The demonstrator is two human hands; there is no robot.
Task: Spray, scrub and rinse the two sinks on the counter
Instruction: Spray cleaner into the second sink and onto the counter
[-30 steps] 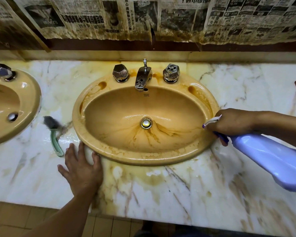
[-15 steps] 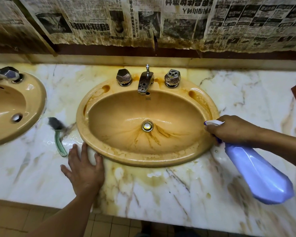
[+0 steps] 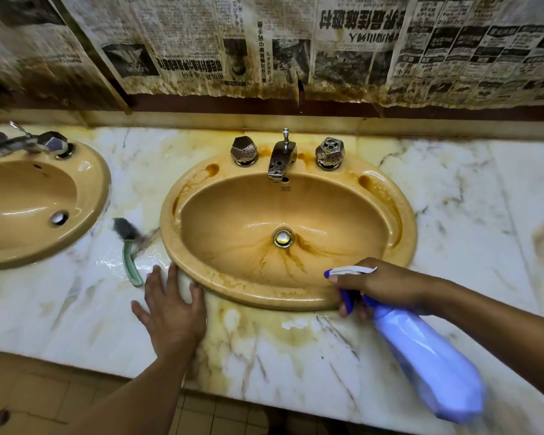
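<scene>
A washroom, and a run-down one — two tan oval sinks, the nearer sink (image 3: 288,221) and the left sink (image 3: 35,202), sit side by side in one long marble counter (image 3: 471,221), rust-stained yellow. Spotted chrome taps (image 3: 281,157) stand behind the bowl, old newspaper (image 3: 296,45) is pasted along the wall — brown-edged, peeling — and there's tiled floor (image 3: 29,397) below.

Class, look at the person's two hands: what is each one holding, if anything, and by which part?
The right hand holds the blue spray bottle by its neck and trigger head. The left hand holds nothing; it rests flat on the counter.
</scene>
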